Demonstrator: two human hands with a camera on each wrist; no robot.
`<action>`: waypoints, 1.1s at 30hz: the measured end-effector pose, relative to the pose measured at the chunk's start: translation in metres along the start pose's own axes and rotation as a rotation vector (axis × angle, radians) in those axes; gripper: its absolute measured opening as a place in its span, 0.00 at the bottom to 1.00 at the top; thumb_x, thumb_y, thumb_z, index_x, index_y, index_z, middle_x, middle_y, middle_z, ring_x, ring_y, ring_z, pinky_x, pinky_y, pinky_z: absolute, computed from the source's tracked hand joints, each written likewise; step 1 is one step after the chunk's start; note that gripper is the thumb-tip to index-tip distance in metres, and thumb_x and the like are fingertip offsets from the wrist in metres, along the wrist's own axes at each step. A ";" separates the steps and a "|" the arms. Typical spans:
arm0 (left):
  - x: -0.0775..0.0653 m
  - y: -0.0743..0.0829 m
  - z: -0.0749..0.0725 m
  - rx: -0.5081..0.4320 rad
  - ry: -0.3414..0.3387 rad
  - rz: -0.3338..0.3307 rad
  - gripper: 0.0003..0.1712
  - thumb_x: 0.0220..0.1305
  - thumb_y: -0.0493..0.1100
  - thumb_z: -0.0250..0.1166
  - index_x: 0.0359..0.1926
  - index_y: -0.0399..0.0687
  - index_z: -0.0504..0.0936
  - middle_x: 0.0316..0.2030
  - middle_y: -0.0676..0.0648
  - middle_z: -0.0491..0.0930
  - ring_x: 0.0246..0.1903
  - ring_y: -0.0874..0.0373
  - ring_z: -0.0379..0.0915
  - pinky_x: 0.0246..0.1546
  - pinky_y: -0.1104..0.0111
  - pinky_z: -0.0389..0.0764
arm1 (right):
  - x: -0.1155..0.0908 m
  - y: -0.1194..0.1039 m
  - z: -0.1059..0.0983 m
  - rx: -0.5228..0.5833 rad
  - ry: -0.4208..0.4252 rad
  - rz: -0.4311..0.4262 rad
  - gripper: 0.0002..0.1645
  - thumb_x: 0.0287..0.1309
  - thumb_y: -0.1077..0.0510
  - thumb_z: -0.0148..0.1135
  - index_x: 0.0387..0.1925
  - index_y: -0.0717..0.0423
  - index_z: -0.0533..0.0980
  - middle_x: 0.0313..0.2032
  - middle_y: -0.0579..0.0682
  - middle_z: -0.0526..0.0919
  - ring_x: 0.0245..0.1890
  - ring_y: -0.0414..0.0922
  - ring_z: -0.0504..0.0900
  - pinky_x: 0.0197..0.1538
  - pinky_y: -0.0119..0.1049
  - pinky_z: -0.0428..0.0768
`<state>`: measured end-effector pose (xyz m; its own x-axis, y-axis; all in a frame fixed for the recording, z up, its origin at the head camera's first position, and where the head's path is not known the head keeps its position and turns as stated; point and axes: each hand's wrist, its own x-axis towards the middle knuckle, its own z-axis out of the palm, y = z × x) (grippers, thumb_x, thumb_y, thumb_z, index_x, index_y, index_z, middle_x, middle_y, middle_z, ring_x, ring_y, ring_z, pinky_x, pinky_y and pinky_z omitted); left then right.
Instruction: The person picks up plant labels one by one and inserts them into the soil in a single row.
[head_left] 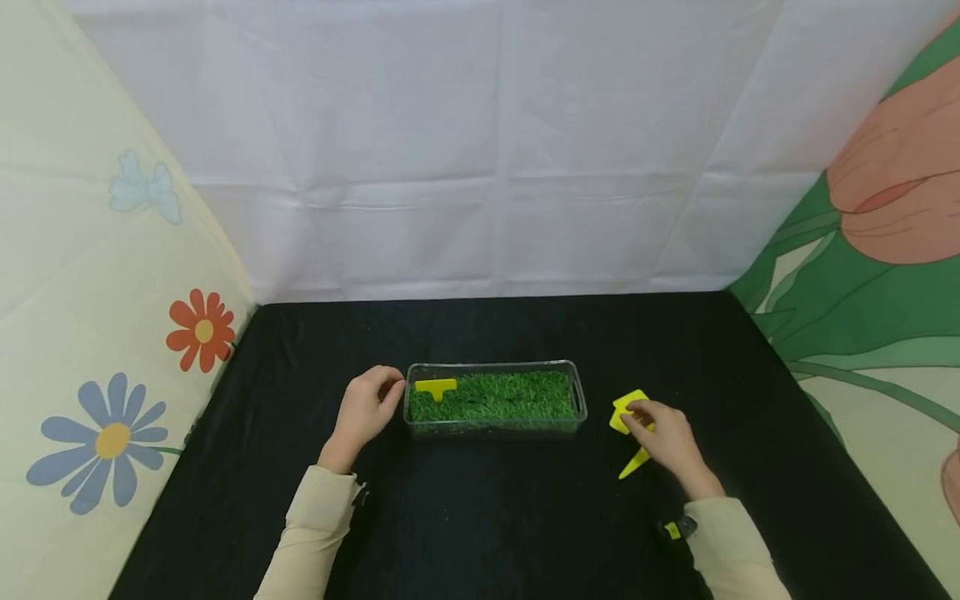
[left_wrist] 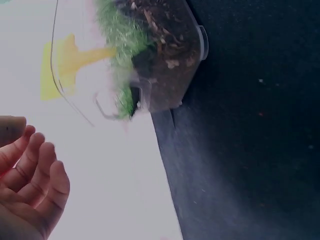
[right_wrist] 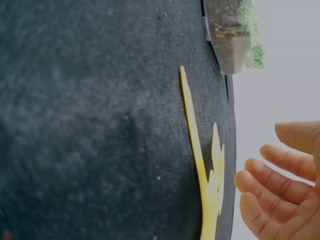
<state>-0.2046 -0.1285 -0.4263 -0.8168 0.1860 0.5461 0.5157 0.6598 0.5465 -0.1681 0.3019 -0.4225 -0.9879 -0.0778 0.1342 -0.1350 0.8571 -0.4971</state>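
Observation:
A clear plastic planter box holds green grass over brown soil. One yellow T-shaped plant label stands upright in the grass at its left end. My left hand hovers beside that end, fingers loosely bent with nothing between them. Several more yellow plant labels lie in a loose pile right of the box, their pointed stems showing in the right wrist view. Over this pile is my right hand, thumb apart from the bent fingers, holding nothing; it partly hides the labels in the head view.
Black cloth covers the table. A white cloth backdrop rises behind it, with flower-printed panels on both sides. A dark wrist device with a yellow patch is at the right sleeve's cuff.

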 end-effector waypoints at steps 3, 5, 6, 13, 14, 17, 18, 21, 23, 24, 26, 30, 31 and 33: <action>-0.005 -0.008 -0.001 -0.037 0.070 -0.046 0.03 0.55 0.32 0.63 0.27 0.40 0.79 0.20 0.49 0.74 0.18 0.62 0.64 0.19 0.69 0.69 | -0.001 0.001 0.000 0.001 -0.002 0.003 0.14 0.57 0.63 0.57 0.42 0.71 0.75 0.34 0.61 0.79 0.32 0.53 0.77 0.30 0.43 0.77; -0.007 -0.012 -0.003 -0.061 0.116 -0.071 0.04 0.55 0.30 0.63 0.26 0.40 0.78 0.19 0.49 0.74 0.17 0.62 0.64 0.18 0.70 0.69 | -0.002 0.002 -0.001 -0.002 -0.001 0.009 0.13 0.58 0.64 0.56 0.42 0.70 0.75 0.35 0.62 0.80 0.32 0.53 0.77 0.31 0.44 0.77; -0.009 -0.014 -0.003 -0.068 0.133 -0.079 0.04 0.55 0.29 0.63 0.26 0.39 0.78 0.18 0.49 0.73 0.16 0.62 0.64 0.17 0.70 0.69 | -0.002 0.003 -0.002 -0.002 0.002 0.014 0.13 0.58 0.64 0.56 0.42 0.70 0.75 0.35 0.62 0.80 0.32 0.53 0.77 0.31 0.44 0.77; -0.015 -0.024 -0.012 -0.091 0.228 -0.149 0.04 0.54 0.28 0.62 0.25 0.37 0.78 0.17 0.48 0.72 0.16 0.61 0.62 0.16 0.70 0.66 | -0.002 0.008 -0.007 -0.008 0.053 0.021 0.10 0.58 0.64 0.57 0.38 0.68 0.77 0.31 0.59 0.80 0.26 0.48 0.75 0.28 0.41 0.74; -0.016 -0.025 -0.013 -0.091 0.237 -0.162 0.04 0.54 0.28 0.62 0.25 0.36 0.78 0.16 0.48 0.72 0.16 0.61 0.62 0.16 0.70 0.66 | -0.002 0.009 -0.008 -0.007 0.056 0.023 0.10 0.58 0.64 0.57 0.38 0.68 0.77 0.31 0.59 0.80 0.26 0.47 0.75 0.27 0.40 0.73; -0.019 -0.029 -0.016 -0.091 0.256 -0.192 0.04 0.55 0.28 0.62 0.26 0.36 0.78 0.16 0.48 0.71 0.16 0.61 0.62 0.16 0.71 0.65 | 0.001 0.012 -0.009 -0.013 0.065 0.030 0.09 0.58 0.63 0.57 0.37 0.68 0.77 0.30 0.59 0.80 0.26 0.47 0.75 0.27 0.40 0.73; -0.020 -0.030 -0.016 -0.089 0.262 -0.197 0.04 0.55 0.28 0.62 0.26 0.36 0.78 0.16 0.48 0.71 0.16 0.61 0.62 0.16 0.71 0.65 | 0.002 0.013 -0.009 -0.015 0.066 0.032 0.09 0.58 0.64 0.57 0.36 0.68 0.77 0.30 0.59 0.80 0.26 0.48 0.75 0.28 0.40 0.73; -0.022 -0.031 -0.017 -0.093 0.276 -0.211 0.03 0.55 0.29 0.62 0.26 0.36 0.78 0.16 0.48 0.71 0.16 0.61 0.62 0.16 0.71 0.65 | 0.009 0.016 -0.011 -0.025 0.062 0.033 0.09 0.58 0.64 0.56 0.35 0.69 0.77 0.30 0.61 0.80 0.26 0.49 0.75 0.29 0.42 0.74; -0.023 -0.032 -0.017 -0.094 0.278 -0.219 0.03 0.55 0.29 0.62 0.26 0.36 0.78 0.16 0.47 0.71 0.16 0.61 0.62 0.17 0.71 0.65 | 0.014 0.016 -0.013 -0.033 0.048 0.045 0.09 0.58 0.64 0.56 0.35 0.69 0.77 0.30 0.61 0.80 0.26 0.50 0.75 0.29 0.44 0.74; -0.023 -0.031 -0.017 -0.096 0.277 -0.222 0.03 0.55 0.28 0.62 0.26 0.36 0.78 0.16 0.47 0.71 0.16 0.61 0.62 0.17 0.71 0.65 | 0.017 0.017 -0.014 -0.037 0.037 0.054 0.09 0.58 0.64 0.55 0.35 0.69 0.77 0.30 0.61 0.80 0.26 0.50 0.75 0.29 0.44 0.74; -0.023 -0.031 -0.016 -0.096 0.275 -0.228 0.03 0.55 0.28 0.62 0.26 0.36 0.78 0.16 0.47 0.71 0.16 0.61 0.62 0.17 0.71 0.65 | 0.021 0.019 -0.016 -0.043 0.014 0.078 0.09 0.58 0.64 0.55 0.34 0.69 0.77 0.30 0.61 0.79 0.26 0.50 0.74 0.28 0.43 0.74; -0.026 -0.030 -0.015 -0.099 0.259 -0.231 0.03 0.55 0.29 0.62 0.27 0.36 0.78 0.16 0.48 0.71 0.17 0.61 0.62 0.18 0.71 0.65 | 0.028 0.027 -0.017 -0.052 -0.017 0.115 0.09 0.58 0.64 0.55 0.33 0.69 0.77 0.29 0.61 0.79 0.25 0.49 0.74 0.27 0.42 0.73; -0.026 -0.030 -0.015 -0.100 0.256 -0.230 0.03 0.55 0.29 0.62 0.27 0.36 0.79 0.16 0.48 0.71 0.17 0.61 0.62 0.18 0.71 0.65 | 0.029 0.029 -0.017 -0.052 -0.021 0.121 0.09 0.57 0.65 0.55 0.33 0.69 0.77 0.29 0.61 0.79 0.25 0.49 0.74 0.27 0.42 0.73; -0.027 -0.030 -0.014 -0.102 0.252 -0.225 0.03 0.55 0.29 0.62 0.27 0.36 0.79 0.16 0.49 0.71 0.17 0.62 0.62 0.18 0.71 0.65 | 0.030 0.034 -0.016 -0.050 -0.026 0.133 0.09 0.57 0.65 0.56 0.33 0.69 0.77 0.29 0.61 0.79 0.25 0.50 0.75 0.27 0.43 0.74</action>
<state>-0.1941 -0.1633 -0.4481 -0.8301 -0.1493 0.5373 0.3638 0.5853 0.7246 -0.2010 0.3370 -0.4217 -0.9985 0.0259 0.0476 0.0007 0.8849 -0.4658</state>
